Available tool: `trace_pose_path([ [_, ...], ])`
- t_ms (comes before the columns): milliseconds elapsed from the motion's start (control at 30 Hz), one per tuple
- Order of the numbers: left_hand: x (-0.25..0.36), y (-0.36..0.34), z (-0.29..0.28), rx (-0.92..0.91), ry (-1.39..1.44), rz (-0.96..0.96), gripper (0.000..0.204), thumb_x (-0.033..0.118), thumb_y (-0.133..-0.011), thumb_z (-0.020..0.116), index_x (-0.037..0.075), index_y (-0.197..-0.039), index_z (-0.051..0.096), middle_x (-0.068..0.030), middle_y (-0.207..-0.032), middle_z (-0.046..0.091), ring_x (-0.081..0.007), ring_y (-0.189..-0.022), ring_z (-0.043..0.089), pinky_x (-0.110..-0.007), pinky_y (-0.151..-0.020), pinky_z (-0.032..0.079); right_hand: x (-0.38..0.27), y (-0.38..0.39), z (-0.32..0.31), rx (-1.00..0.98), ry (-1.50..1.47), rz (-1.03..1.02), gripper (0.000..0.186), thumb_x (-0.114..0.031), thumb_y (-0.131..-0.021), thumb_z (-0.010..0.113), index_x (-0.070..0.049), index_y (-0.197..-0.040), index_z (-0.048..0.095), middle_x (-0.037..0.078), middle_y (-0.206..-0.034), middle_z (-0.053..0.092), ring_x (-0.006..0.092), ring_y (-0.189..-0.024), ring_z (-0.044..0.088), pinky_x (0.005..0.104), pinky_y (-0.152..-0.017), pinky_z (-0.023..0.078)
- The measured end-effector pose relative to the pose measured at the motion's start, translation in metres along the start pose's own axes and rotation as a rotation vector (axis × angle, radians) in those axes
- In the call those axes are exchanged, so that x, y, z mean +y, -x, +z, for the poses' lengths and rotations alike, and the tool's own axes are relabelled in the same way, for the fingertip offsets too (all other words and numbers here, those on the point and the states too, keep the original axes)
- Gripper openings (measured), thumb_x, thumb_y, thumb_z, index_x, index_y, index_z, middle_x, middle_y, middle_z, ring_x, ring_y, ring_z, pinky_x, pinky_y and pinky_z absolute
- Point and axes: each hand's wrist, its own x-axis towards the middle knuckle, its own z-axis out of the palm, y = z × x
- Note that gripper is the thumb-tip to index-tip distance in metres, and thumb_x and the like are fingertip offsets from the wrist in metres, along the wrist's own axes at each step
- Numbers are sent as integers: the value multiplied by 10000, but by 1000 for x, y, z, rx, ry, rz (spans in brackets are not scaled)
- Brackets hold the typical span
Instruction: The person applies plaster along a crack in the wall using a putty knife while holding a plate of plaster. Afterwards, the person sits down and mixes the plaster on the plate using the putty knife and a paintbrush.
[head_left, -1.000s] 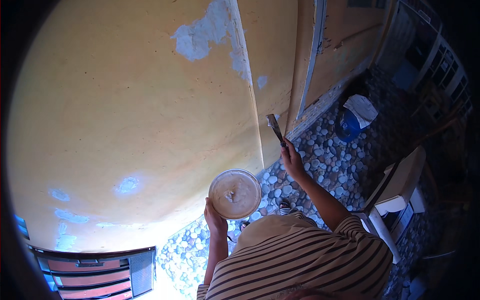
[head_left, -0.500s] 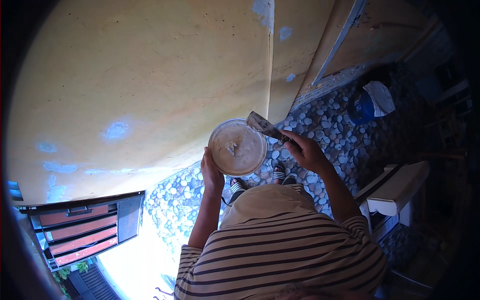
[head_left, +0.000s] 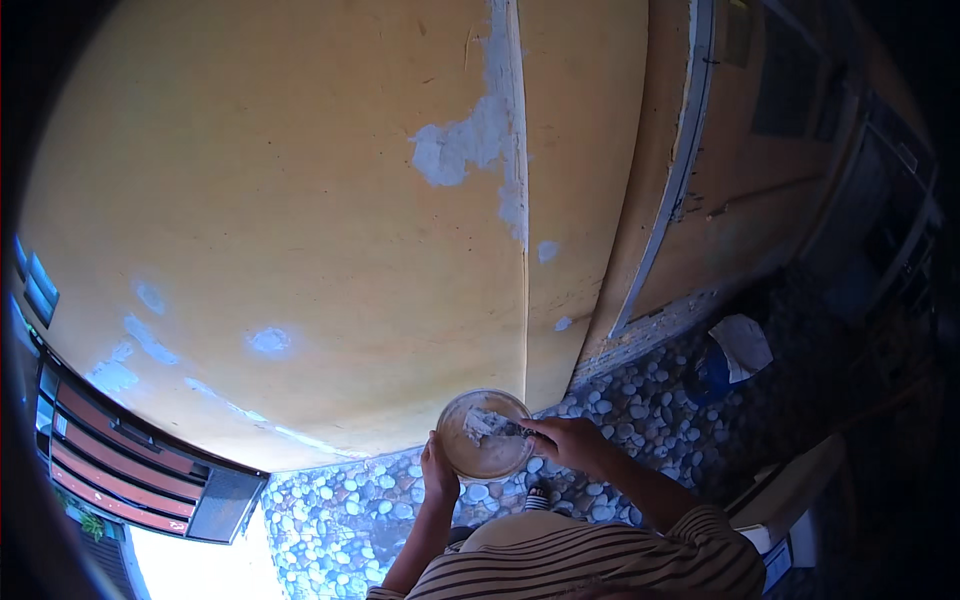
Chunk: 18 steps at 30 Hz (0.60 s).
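My left hand grips the near rim of a round pale bowl holding whitish paste, held up in front of my chest. My right hand is shut on a putty knife; the blade reaches into the bowl and lies in the paste. Straight ahead stands a yellow wall with pale filler patches along a vertical corner line.
A pebble-patterned floor runs below the wall. A blue bucket with a white lid or sheet stands at the right by a door frame. A white chair is near my right side. A louvred window sits low left.
My right hand came down from the wall with the putty knife and put the blade into the bowl. The view has tilted, so the wall patches now sit higher.
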Motion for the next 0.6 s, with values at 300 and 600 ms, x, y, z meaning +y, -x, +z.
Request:
trace_pose_path([
  [300, -3, 31, -36, -70, 112, 19, 519, 390, -1066, 353, -58, -1199, 579, -149, -1114, 661, -208, -980, 658, -323, -866, 530, -45, 28, 19, 51, 203, -44, 364, -319, -933, 630, -201, -1278, 640, 64, -840, 666, 260, -702, 680, 369, -600, 553],
  [600, -24, 94, -95, 61, 231, 59, 466, 371, -1071, 367, -30, -1133, 596, -129, -1067, 664, -208, -935, 657, -334, -830, 537, -107, 76, 43, 15, 159, 16, 368, -312, -951, 602, -164, -1286, 628, 116, -987, 704, 298, -815, 698, 397, -698, 566],
])
